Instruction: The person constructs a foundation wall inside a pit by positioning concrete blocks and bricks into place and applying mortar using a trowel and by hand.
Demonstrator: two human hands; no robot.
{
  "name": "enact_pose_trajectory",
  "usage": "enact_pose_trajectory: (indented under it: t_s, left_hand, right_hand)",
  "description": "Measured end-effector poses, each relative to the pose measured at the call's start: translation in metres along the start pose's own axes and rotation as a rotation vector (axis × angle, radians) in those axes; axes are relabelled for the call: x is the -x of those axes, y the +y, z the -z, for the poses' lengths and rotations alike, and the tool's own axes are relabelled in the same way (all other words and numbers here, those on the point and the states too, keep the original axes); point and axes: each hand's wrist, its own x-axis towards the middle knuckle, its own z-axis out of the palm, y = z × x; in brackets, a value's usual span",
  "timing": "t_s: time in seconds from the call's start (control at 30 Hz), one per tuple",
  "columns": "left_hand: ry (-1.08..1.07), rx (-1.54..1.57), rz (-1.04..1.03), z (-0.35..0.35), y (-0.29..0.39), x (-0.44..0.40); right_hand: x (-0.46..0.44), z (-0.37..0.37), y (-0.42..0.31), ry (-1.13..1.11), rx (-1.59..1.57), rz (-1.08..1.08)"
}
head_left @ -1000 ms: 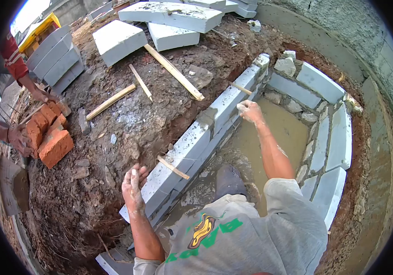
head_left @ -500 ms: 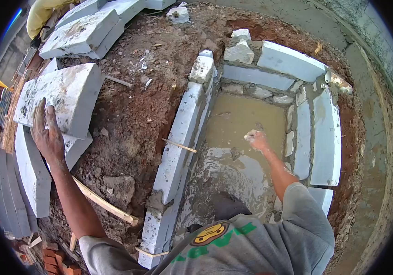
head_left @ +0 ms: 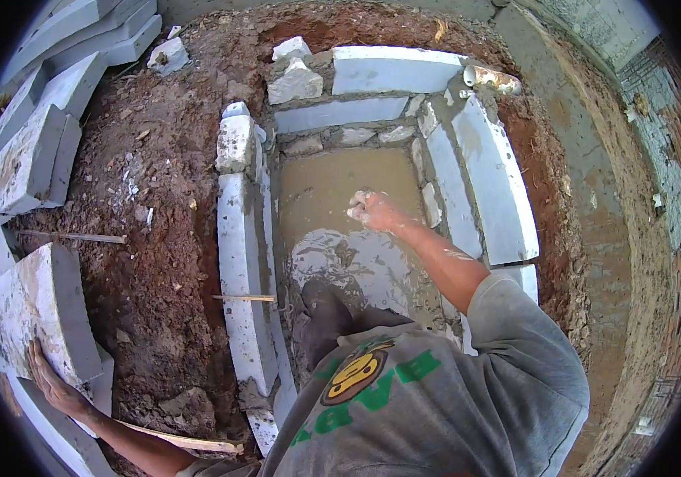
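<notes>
My left hand [head_left: 56, 388] lies with outstretched fingers against the near side of a large white block [head_left: 34, 306], which rests on other blocks. My right hand [head_left: 370, 211] is over the pit's brown muddy water [head_left: 324, 179], its fingers curled together and smeared with pale mud. Whether anything sits inside those fingers is hidden. Around the pit runs a low wall of white blocks [head_left: 241, 270] joined with grey mortar. My dark-clad leg [head_left: 320, 318] stands in the water.
More white blocks [head_left: 22, 171] are stacked at the left. A pipe stub [head_left: 493, 79] lies at the wall's far right corner. Thin wooden strips [head_left: 245, 298] cross the left wall and the soil [head_left: 149, 238]. A concrete ledge [head_left: 595, 207] runs along the right.
My view has swung right, so the pit sits further left in it. My left hand has slid to the block's near side. My right hand stays over the water, fingers curled.
</notes>
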Motion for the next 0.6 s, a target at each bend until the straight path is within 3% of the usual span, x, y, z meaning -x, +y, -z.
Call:
enact_pose_trajectory:
  t_s: [0.1,0.2,0.3,0.33,0.4,0.47,0.6]
  left_hand:
    - [0.009,-0.01,-0.05,-0.001,0.0,-0.001]
    - [0.075,0.27,0.358,-0.001,0.026,-0.007]
    - [0.207,0.324,0.138,-0.008,0.033,-0.006]
    - [0.19,0.398,0.194,-0.009,0.035,-0.007]
    - [0.207,0.491,0.351,-0.008,0.042,-0.008]
    - [0.259,0.59,0.69,-0.006,0.048,-0.01]
    - [0.279,0.6,0.845,-0.002,0.046,-0.007]
  right_hand:
    - [0.006,0.009,0.013,-0.041,-0.006,-0.035]
    - [-0.004,0.017,0.049,-0.041,0.007,-0.091]
    - [-0.047,0.034,0.078,0.003,0.036,-0.051]
    - [-0.067,0.044,0.077,0.024,0.029,-0.043]
    - [-0.123,0.058,0.066,0.031,0.098,0.022]
    - [-0.189,0.066,0.037,0.007,0.108,0.021]
    - [-0.296,0.059,-0.046,-0.043,0.157,0.269]
